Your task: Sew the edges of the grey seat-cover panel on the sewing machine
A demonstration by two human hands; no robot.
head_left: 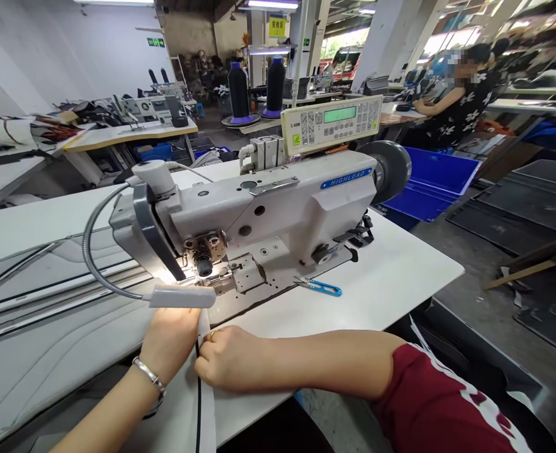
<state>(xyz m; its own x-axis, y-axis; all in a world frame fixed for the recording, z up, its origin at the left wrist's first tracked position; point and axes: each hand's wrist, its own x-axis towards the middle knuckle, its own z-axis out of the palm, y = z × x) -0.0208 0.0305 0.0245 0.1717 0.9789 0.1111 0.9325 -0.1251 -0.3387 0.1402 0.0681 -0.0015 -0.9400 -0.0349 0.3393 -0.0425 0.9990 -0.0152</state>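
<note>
White tabletop (410,270), right grip (233,360) closed on strip (207,412)

We angled our left forearm (117,402) from seven toward one o'clock, our left hand (171,340) back upward, fingertips hidden. Our right forearm (306,362) pointed toward nine o'clock, our right hand (233,358) curled, fingers bent inward.

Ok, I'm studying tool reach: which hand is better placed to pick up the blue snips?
Probably the right hand: it is nearer the blue snips, though it is busy at the pale strip. The left hand is farther away, partly hidden behind the lamp.
</note>
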